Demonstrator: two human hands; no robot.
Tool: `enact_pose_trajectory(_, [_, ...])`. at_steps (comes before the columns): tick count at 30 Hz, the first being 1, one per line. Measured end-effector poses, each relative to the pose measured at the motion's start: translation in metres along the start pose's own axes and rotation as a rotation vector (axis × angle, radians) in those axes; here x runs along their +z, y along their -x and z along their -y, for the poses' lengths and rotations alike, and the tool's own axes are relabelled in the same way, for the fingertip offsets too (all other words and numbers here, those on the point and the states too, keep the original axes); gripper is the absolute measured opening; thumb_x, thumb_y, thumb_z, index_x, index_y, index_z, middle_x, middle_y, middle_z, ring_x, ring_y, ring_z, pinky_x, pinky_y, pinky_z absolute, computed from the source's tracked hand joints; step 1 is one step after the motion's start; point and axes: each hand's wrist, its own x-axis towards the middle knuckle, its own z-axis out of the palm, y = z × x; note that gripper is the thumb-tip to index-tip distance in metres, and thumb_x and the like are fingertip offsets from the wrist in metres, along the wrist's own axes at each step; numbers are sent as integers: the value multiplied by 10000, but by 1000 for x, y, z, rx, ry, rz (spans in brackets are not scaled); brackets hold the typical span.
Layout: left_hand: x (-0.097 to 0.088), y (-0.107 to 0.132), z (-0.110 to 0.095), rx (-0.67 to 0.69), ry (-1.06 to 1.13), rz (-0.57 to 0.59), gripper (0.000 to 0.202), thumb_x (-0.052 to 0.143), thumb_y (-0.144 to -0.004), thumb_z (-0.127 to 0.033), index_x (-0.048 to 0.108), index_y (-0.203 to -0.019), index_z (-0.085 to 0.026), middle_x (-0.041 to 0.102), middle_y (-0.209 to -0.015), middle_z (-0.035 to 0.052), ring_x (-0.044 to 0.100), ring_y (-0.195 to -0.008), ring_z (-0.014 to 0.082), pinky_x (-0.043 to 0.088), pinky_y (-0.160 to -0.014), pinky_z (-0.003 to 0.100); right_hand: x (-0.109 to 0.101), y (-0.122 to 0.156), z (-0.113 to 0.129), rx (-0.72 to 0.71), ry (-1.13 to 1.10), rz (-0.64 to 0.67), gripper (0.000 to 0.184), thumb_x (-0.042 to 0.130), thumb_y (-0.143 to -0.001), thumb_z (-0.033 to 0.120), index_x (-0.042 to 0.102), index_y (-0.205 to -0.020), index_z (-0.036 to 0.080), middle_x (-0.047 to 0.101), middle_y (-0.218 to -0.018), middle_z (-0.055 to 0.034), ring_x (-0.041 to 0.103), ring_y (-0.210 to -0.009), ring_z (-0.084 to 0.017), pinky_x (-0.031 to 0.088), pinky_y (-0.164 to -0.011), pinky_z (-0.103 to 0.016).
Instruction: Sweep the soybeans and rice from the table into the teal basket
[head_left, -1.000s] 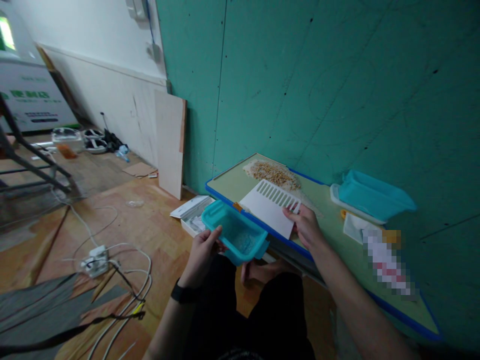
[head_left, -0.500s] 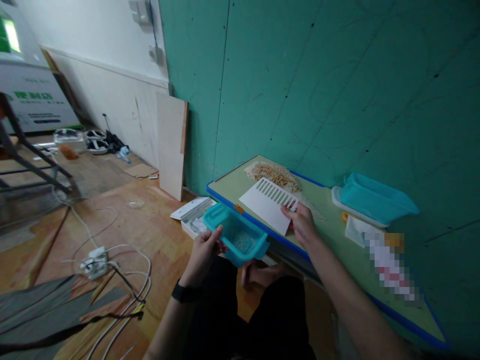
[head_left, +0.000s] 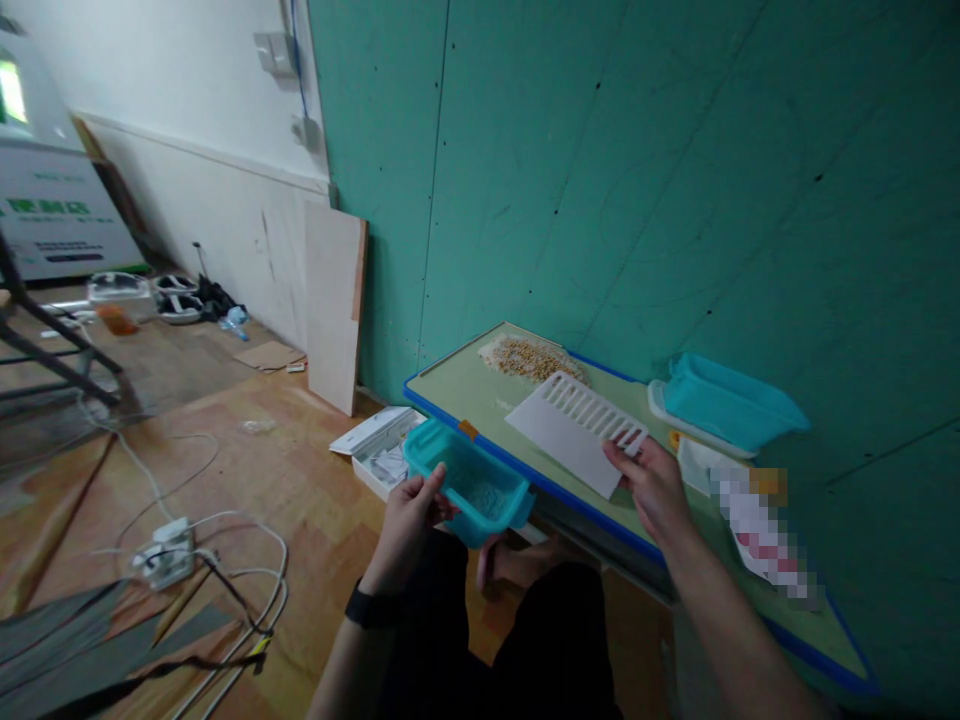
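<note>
My left hand (head_left: pixel 409 525) grips the near rim of a teal plastic box (head_left: pixel 466 483) held just below the blue front edge of a green table (head_left: pixel 465 385). White grains lie in the box's bottom. My right hand (head_left: pixel 654 483) pinches the corner of a white slotted scraper card (head_left: pixel 574 430), which hovers flat over the table, right of the box. A pile of tan grains (head_left: pixel 529 358) lies at the table's far corner against the teal wall.
A second teal box on a white lid (head_left: pixel 724 405) sits at the table's right, with a white packet (head_left: pixel 705 462) beside it. On the wooden floor lie an open white case (head_left: pixel 379 450), a power strip with cables (head_left: pixel 165 550), and a leaning board (head_left: pixel 334 305).
My right hand has carried the white scraper card to the right, away from the table's front edge and the box. The teal box stays in my left hand, barely moved.
</note>
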Motion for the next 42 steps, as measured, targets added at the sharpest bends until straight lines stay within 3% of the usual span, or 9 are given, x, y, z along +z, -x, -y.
enact_pose_trajectory(2, [2,1,2,16,-16,0,570,880,-555,-660,578,-490,-182,643,-450,28,632,-441,147,485,-472,222,-31,8,-4,-167,142,-129,477,807,-689,547,687,-1003,209,770,-1029,-89,698,-958,-288,527,-855,-410])
enact_pose_trajectory(4, [4,3,4,31,-22,2,569,881,-555,-659,578,-484,-182,637,-444,25,620,-432,142,480,-467,222,-56,15,-9,-276,371,-248,430,743,-744,582,687,-956,212,773,-984,-99,694,-976,-301,509,-881,-418])
enact_pose_trajectory(8, [7,4,9,32,-10,5,559,891,-548,-646,578,-492,-186,630,-442,11,594,-410,132,477,-454,225,-68,18,-13,-330,699,-315,411,615,-810,634,666,-863,229,763,-870,-117,696,-876,-311,495,-767,-391])
enact_pose_trajectory(13, [8,3,12,20,1,-3,549,893,-560,-633,583,-508,-183,637,-449,12,614,-423,142,486,-464,228,-41,-10,-12,-344,762,-300,343,550,-816,579,610,-781,243,742,-779,-127,679,-767,-297,446,-645,-351])
enact_pose_trajectory(20, [5,2,16,25,-1,13,520,890,-608,-595,586,-530,-180,648,-470,13,623,-445,147,503,-492,241,9,-57,-11,-293,602,-216,214,642,-727,447,619,-780,241,757,-834,-104,673,-810,-278,472,-724,-358])
enact_pose_trajectory(27, [6,1,16,38,-3,-20,549,878,-597,-630,581,-509,-177,640,-451,18,616,-423,145,492,-458,231,61,-83,-11,-211,353,-57,177,706,-682,358,653,-795,232,758,-841,-56,677,-803,-248,503,-770,-355])
enact_pose_trajectory(34, [8,2,4,3,30,-4,548,910,-549,-612,575,-532,-179,629,-455,-5,635,-441,142,512,-478,222,75,-90,-18,-94,186,44,268,757,-618,377,679,-810,208,754,-796,-32,665,-764,-216,517,-690,-318])
enact_pose_trajectory(42, [9,4,5,25,-1,27,544,888,-578,-631,597,-508,-177,646,-463,20,623,-441,142,507,-482,233,86,-67,-3,42,28,176,361,829,-530,416,660,-761,196,682,-654,0,618,-637,-183,465,-561,-269])
